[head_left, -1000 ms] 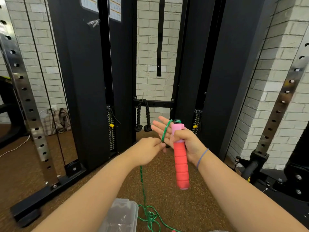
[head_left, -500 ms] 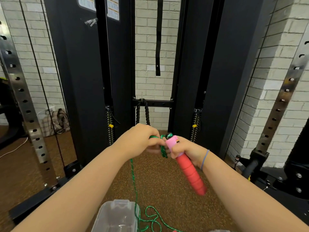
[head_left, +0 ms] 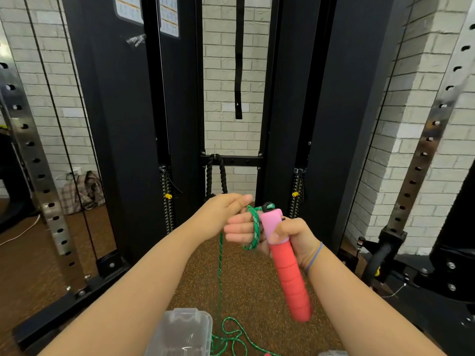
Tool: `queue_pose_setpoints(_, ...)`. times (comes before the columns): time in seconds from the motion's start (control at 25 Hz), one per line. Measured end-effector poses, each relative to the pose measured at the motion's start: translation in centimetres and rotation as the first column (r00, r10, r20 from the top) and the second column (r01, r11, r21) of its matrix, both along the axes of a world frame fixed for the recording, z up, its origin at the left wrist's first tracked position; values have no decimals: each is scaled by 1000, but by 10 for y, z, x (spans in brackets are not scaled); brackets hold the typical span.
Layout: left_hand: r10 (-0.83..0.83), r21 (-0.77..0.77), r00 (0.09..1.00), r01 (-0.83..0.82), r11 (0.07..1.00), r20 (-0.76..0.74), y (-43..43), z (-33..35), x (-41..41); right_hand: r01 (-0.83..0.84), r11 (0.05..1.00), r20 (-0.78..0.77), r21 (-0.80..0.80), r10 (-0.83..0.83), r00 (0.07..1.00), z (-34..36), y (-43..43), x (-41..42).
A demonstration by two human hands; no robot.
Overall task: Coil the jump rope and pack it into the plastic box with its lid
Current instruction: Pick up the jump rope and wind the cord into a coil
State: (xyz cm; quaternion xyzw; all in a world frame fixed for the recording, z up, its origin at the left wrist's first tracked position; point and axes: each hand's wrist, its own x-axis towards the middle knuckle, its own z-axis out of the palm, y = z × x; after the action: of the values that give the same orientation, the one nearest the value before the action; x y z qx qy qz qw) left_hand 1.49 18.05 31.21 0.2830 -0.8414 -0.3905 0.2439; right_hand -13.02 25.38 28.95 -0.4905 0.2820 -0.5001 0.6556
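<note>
Fingers (head_left: 237,231) of the right hand (head_left: 288,235) are sticking out to the left, pressed side by side, and acting as a spool: a couple of green loops of the rope (head_left: 255,231) are sitting around them, while the thumb is clamping the pink and red handle (head_left: 288,265) against the palm so it is hanging down and toward the near right, out of the way of the winding. Just left and a little farther away, the left hand (head_left: 226,210) is closing its fingers and thumb on the rope, apparently feeding the next turn over the spool; the pinch itself is partly hidden by the knuckles. From that hand the rope is dropping straight down to a loose green tangle on the brown floor (head_left: 257,278), so most of it is probably not yet coiled. At the near edge, just left of the tangle, the clear plastic box (head_left: 180,332) is waiting on the floor within easy reach; whether its lid is on cannot be told from here.
</note>
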Motion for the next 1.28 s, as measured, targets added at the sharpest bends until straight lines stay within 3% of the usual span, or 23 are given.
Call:
queue_pose_setpoints(0.12, 171, 43, 985, -169, 985, -38, -1, -14, -10, -33, 998, 251, -57, 47, 967, -3, -7, 0)
queue_pose_setpoints(0.2, 259, 90, 963, -252, 963, -73, 3, -31, -16, -45, 987, 327, -156, 95, 940, 3, -9, 6)
queue_pose_setpoints(0.36, 193, 97, 977, -185, 978, -91, 10, -48, -20, 28, 983, 372, -181, 42, 927, 6, -20, -2)
queue_pose_setpoints(0.48, 134, 10, 991, -134, 991, 2, 19, -40, -22, 34, 987, 365, -155, 25, 931, 10, -27, -11)
queue_pose_setpoints(0.56, 129, -121, 984, -115, 986, 119, 22, -34, -19, 35, 989, 265, -146, 5, 964, 10, -30, -17)
queue_pose_setpoints(0.68, 155, -240, 965, -102, 965, 214, 22, -24, -8, 72, 983, -80, -167, -86, 993, 8, -30, -22)
queue_pose_setpoints(0.88, 136, -323, 946, -35, 946, 295, 25, -10, 3, 5, 993, -374, -117, -49, 926, 6, -29, -19)
queue_pose_setpoints(1.04, 131, -310, 954, -43, 950, 270, 19, -6, 8, -21, 998, -592, -62, -20, 806, 5, -20, -17)
queue_pose_setpoints(1.16, 140, -284, 941, -49, 958, 307, 15, -5, 12, -23, 999, -565, 36, 39, 824, -8, -19, -25)
queue_pose_setpoints(1.28, 123, -292, 948, -33, 956, 295, 12, -3, 16, -181, 977, -398, 113, 211, 893, -18, -15, -26)
